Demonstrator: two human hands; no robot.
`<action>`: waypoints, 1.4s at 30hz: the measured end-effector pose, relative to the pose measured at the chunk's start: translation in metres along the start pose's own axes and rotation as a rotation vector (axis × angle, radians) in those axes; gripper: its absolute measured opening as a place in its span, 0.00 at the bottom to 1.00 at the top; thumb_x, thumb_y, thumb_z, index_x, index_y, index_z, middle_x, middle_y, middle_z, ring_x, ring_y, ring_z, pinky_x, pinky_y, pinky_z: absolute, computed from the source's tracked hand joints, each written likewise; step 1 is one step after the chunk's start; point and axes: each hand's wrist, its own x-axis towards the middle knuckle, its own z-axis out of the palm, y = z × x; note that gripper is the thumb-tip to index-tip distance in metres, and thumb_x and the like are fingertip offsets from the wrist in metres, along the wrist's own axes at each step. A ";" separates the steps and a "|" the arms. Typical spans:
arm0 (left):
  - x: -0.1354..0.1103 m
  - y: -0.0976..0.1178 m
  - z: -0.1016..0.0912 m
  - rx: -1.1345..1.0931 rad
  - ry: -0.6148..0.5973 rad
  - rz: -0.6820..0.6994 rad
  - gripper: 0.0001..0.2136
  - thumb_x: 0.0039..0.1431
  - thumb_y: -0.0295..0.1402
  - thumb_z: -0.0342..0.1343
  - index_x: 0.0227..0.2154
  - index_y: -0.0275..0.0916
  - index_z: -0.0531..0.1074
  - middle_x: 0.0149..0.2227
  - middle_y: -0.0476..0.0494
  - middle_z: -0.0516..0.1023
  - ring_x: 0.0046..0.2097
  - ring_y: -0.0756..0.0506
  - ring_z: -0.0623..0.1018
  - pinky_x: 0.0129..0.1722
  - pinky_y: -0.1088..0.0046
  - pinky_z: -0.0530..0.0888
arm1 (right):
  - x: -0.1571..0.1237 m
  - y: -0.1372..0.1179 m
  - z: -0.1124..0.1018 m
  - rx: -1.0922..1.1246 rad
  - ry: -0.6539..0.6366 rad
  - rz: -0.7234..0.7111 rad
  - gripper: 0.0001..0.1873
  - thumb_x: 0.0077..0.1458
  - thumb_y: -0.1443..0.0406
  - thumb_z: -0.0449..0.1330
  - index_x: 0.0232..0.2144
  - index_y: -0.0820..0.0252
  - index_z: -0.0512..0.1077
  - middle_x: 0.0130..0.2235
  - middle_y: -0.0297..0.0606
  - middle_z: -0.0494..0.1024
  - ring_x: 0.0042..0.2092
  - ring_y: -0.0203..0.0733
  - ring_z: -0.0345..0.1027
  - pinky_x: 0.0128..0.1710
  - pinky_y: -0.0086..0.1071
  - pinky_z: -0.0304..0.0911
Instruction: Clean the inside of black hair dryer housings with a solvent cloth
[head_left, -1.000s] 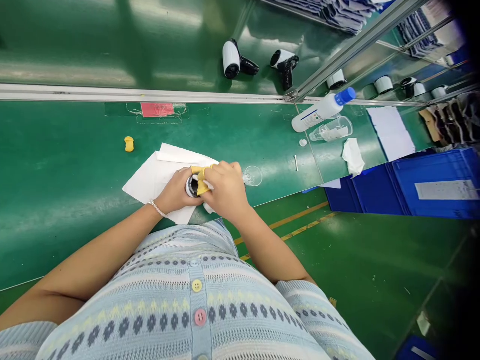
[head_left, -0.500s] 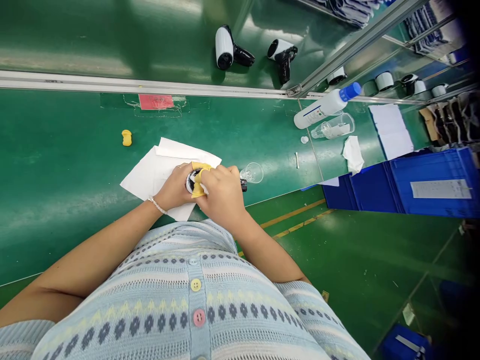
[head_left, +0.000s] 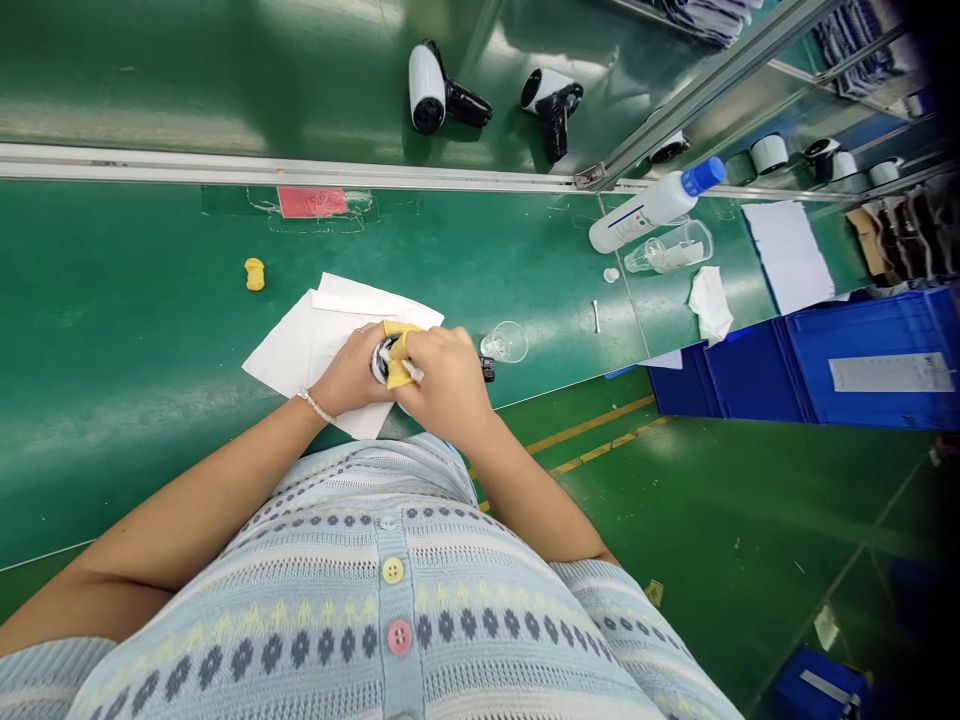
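My left hand (head_left: 349, 372) grips the round black-and-white head of a hair dryer (head_left: 384, 360) from the left. My right hand (head_left: 446, 378) presses a yellow cloth (head_left: 397, 358) against the dryer's front rim. The hands hide most of the dryer, and only its black handle end (head_left: 487, 369) shows past my right hand. A sheet of white paper (head_left: 315, 345) lies under my left hand. Just right of my right hand stands a small clear glass cup (head_left: 506, 342).
A green workbench (head_left: 150, 330) carries a yellow lump (head_left: 255, 274), a blue-capped white bottle (head_left: 656, 205), a glass (head_left: 669, 248), a swab (head_left: 596, 316) and crumpled tissue (head_left: 711, 305). Several dryers (head_left: 427, 88) lie beyond a metal rail (head_left: 285, 175). Blue crates (head_left: 862, 365) stand right.
The view has drifted slightly. The dryer's black handle end has come into sight past my right hand, and the yellow cloth sits differently on the rim.
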 end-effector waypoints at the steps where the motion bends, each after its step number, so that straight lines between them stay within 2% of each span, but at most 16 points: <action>1: 0.000 0.000 0.000 -0.008 -0.005 0.006 0.23 0.43 0.39 0.61 0.45 0.40 0.66 0.46 0.44 0.76 0.47 0.40 0.75 0.49 0.64 0.71 | 0.000 0.001 0.001 0.019 -0.012 -0.013 0.02 0.49 0.68 0.53 0.27 0.59 0.66 0.27 0.36 0.71 0.32 0.42 0.60 0.34 0.34 0.44; 6: 0.001 0.003 -0.002 -0.015 0.004 -0.055 0.24 0.41 0.37 0.61 0.44 0.40 0.66 0.44 0.45 0.76 0.44 0.40 0.76 0.45 0.65 0.72 | 0.003 0.007 0.000 -0.019 0.031 0.005 0.06 0.51 0.69 0.53 0.32 0.60 0.69 0.30 0.37 0.71 0.35 0.44 0.60 0.35 0.35 0.45; 11: 0.002 0.006 -0.003 -0.042 -0.033 -0.018 0.25 0.41 0.39 0.63 0.44 0.40 0.67 0.44 0.45 0.76 0.45 0.41 0.76 0.47 0.66 0.72 | 0.002 0.020 -0.022 0.036 -0.161 -0.185 0.07 0.54 0.70 0.53 0.31 0.58 0.71 0.30 0.37 0.69 0.37 0.44 0.58 0.35 0.34 0.47; 14: 0.002 0.006 -0.003 -0.071 -0.021 0.012 0.24 0.43 0.39 0.63 0.45 0.40 0.67 0.45 0.45 0.75 0.46 0.42 0.75 0.48 0.66 0.71 | -0.002 0.027 -0.031 0.029 -0.215 -0.223 0.06 0.56 0.68 0.54 0.31 0.58 0.71 0.29 0.37 0.68 0.36 0.44 0.57 0.35 0.34 0.48; 16: 0.002 0.006 -0.003 -0.070 -0.016 -0.002 0.24 0.43 0.39 0.63 0.45 0.40 0.67 0.45 0.45 0.75 0.47 0.42 0.75 0.48 0.66 0.71 | -0.004 0.027 -0.028 0.013 -0.127 -0.144 0.07 0.57 0.67 0.52 0.32 0.59 0.71 0.30 0.38 0.68 0.36 0.44 0.58 0.35 0.35 0.49; 18: 0.001 0.005 -0.003 -0.046 -0.019 -0.030 0.25 0.42 0.39 0.63 0.45 0.39 0.66 0.45 0.44 0.75 0.46 0.41 0.75 0.47 0.66 0.71 | -0.005 0.023 -0.018 -0.024 0.021 -0.024 0.09 0.59 0.66 0.49 0.34 0.60 0.70 0.32 0.40 0.68 0.36 0.45 0.58 0.36 0.36 0.51; 20: 0.001 0.005 -0.003 -0.005 -0.020 -0.052 0.25 0.41 0.39 0.63 0.44 0.39 0.65 0.44 0.44 0.75 0.45 0.41 0.75 0.45 0.66 0.72 | -0.005 0.017 -0.007 -0.080 0.105 0.040 0.11 0.60 0.66 0.47 0.36 0.60 0.69 0.33 0.41 0.67 0.37 0.47 0.58 0.36 0.37 0.51; 23: 0.001 0.005 -0.003 0.055 -0.018 -0.066 0.24 0.41 0.38 0.62 0.43 0.38 0.65 0.41 0.44 0.75 0.43 0.40 0.75 0.43 0.66 0.72 | -0.004 0.009 0.005 -0.153 0.080 0.028 0.09 0.58 0.68 0.48 0.34 0.60 0.68 0.32 0.41 0.65 0.37 0.47 0.58 0.36 0.37 0.49; 28: 0.001 0.006 -0.003 0.007 -0.009 -0.028 0.25 0.42 0.38 0.60 0.45 0.39 0.64 0.44 0.44 0.75 0.45 0.41 0.75 0.46 0.66 0.72 | -0.003 0.006 0.006 -0.218 0.104 0.087 0.08 0.56 0.69 0.48 0.31 0.60 0.67 0.30 0.42 0.66 0.35 0.47 0.58 0.33 0.37 0.48; 33: 0.000 0.005 -0.002 0.039 0.008 -0.051 0.23 0.42 0.38 0.60 0.42 0.37 0.65 0.42 0.42 0.75 0.43 0.40 0.75 0.43 0.66 0.72 | 0.001 0.000 0.010 -0.186 0.131 -0.028 0.10 0.58 0.69 0.47 0.32 0.60 0.68 0.30 0.41 0.67 0.35 0.46 0.59 0.34 0.36 0.49; 38: 0.001 0.005 -0.003 -0.008 -0.012 -0.031 0.26 0.42 0.39 0.62 0.46 0.38 0.66 0.45 0.44 0.75 0.46 0.41 0.75 0.47 0.66 0.72 | -0.002 0.014 -0.001 -0.138 0.086 0.082 0.09 0.56 0.69 0.48 0.34 0.61 0.68 0.32 0.42 0.68 0.35 0.47 0.60 0.34 0.37 0.51; 42: 0.001 0.004 -0.002 -0.051 -0.019 0.015 0.26 0.44 0.38 0.63 0.48 0.39 0.66 0.48 0.43 0.74 0.52 0.40 0.73 0.53 0.65 0.69 | -0.017 0.027 -0.012 -0.144 0.195 0.097 0.10 0.57 0.67 0.48 0.32 0.60 0.69 0.29 0.41 0.67 0.34 0.46 0.59 0.34 0.36 0.51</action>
